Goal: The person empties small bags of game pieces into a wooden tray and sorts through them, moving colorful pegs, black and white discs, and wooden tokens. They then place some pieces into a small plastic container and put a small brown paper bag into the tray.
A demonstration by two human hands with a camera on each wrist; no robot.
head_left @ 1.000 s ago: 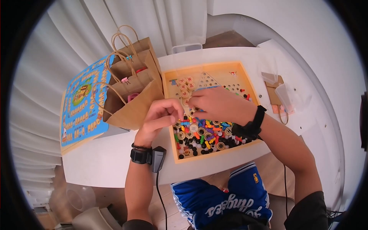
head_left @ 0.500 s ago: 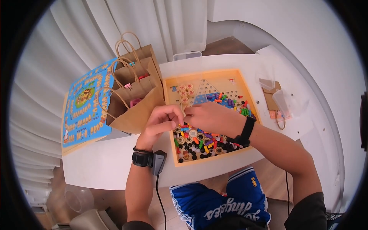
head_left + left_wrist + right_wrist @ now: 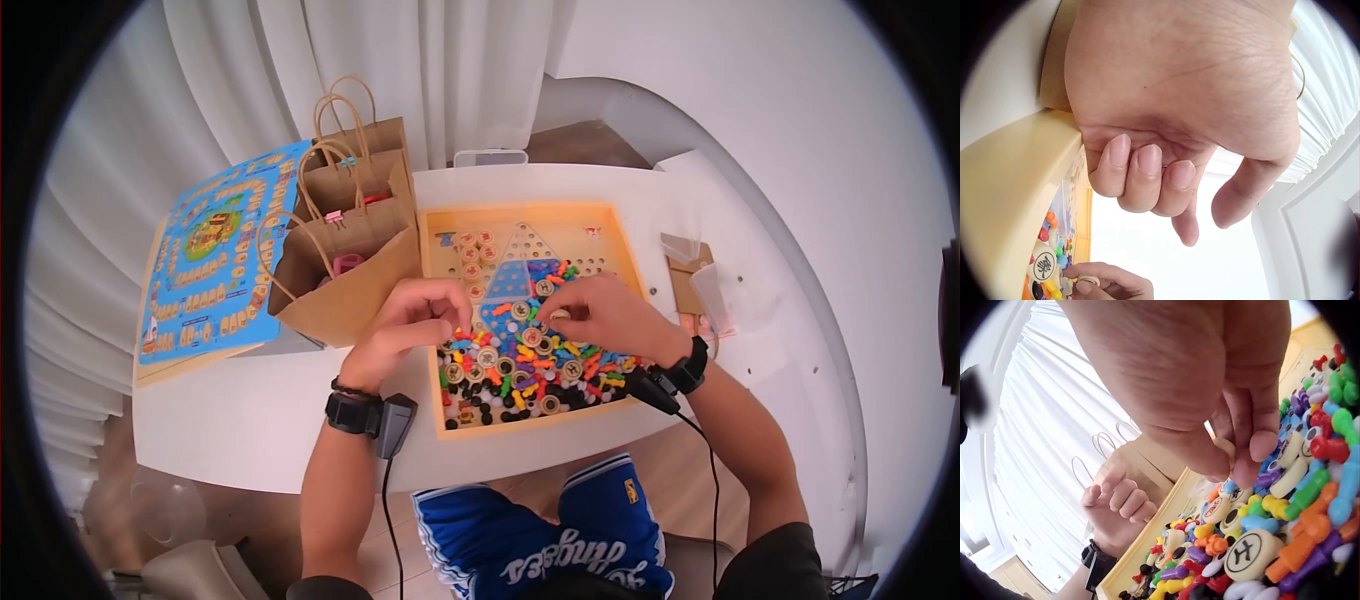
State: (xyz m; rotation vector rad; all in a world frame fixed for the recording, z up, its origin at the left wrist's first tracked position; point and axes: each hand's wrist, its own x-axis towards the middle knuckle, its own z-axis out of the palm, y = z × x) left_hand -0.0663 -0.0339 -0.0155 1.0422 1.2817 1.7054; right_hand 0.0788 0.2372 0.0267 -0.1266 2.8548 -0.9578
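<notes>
My right hand (image 3: 615, 322) is low over the heap of game pieces in the shallow wooden tray (image 3: 530, 431). Between its thumb and fingertips it pinches a round wooden Chinese chess piece (image 3: 1089, 279), seen edge-on in the left wrist view. My left hand (image 3: 415, 325) hovers at the tray's left edge. In its own wrist view three fingers bend toward the palm, thumb and index finger stand apart, and nothing shows in it. Colourful pegs (image 3: 1310, 525) lie mixed with black-marked chess pieces (image 3: 1247, 555). Red-marked chess pieces (image 3: 472, 254) sit together at the tray's upper left.
Brown paper bags (image 3: 365, 290) stand left of the tray, beside a blue game board (image 3: 215, 255). A clear plastic triangle (image 3: 510, 268) lies in the tray. To the right are a flat brown paper bag (image 3: 688, 285) and clear plastic containers (image 3: 708, 290).
My right hand first drew back from the tray's upper part toward my left hand, then moved right over the heap, where it now pinches a chess piece. The left hand keeps its pose.
</notes>
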